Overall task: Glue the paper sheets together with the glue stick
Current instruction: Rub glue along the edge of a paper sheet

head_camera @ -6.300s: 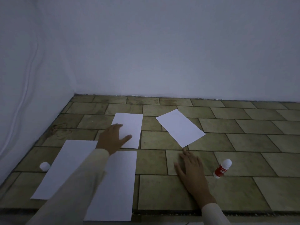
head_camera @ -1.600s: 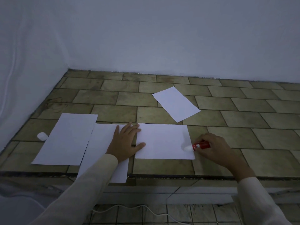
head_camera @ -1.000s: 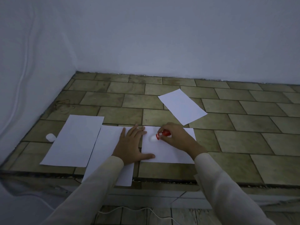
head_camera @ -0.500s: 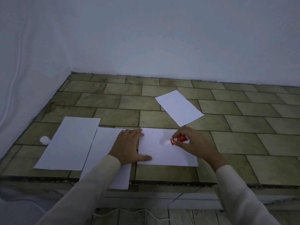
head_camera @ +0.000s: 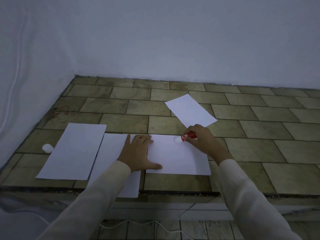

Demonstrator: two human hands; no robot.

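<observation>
On tiled ledge, near its front edge: right hand pinches red glue stick, white tip down on near sheet. Left hand lies flat, fingers straight, pinning that sheet's left edge. Cap sits far left. Angled sheet lies behind.

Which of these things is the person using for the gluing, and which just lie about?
In use: glue stick, in the right hand; sheet under its tip, pressed by the left hand; three spare sheets.
Lying about: white cap; cable below the ledge.
</observation>
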